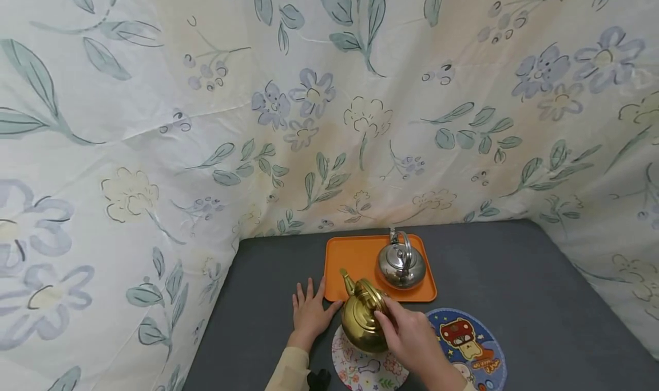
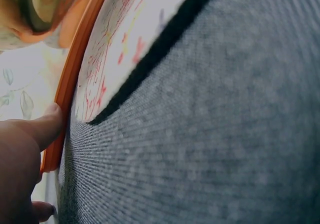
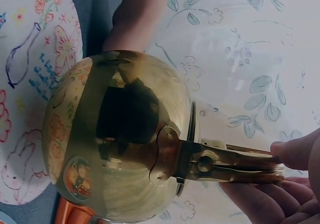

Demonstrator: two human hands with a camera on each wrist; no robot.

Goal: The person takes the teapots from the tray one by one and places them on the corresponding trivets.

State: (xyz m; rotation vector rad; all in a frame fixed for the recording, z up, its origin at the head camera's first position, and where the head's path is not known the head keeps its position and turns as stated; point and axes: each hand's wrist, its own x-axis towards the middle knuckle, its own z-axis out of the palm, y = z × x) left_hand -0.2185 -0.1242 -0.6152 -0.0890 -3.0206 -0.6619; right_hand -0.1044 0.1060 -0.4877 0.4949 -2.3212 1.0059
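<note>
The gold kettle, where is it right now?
In the head view, the gold kettle is over the flowery mat, gripped by the right hand, just before the orange tray.

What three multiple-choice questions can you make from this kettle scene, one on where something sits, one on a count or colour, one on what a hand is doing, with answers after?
1. Where does the silver kettle stand?
A. on the orange tray
B. on the floral mat
C. on the bare grey tabletop

2. How many kettles are in view?
A. one
B. two
C. three

3. What is the right hand doing?
A. lying flat on the table
B. gripping the gold kettle by its handle
C. lifting the tray

Answers:
1 A: the head view shows it inside the tray's rim.
2 B: one silver, one gold.
3 B: the right wrist view shows fingers curled round the handle, while the left hand lies flat beside the tray.
</note>
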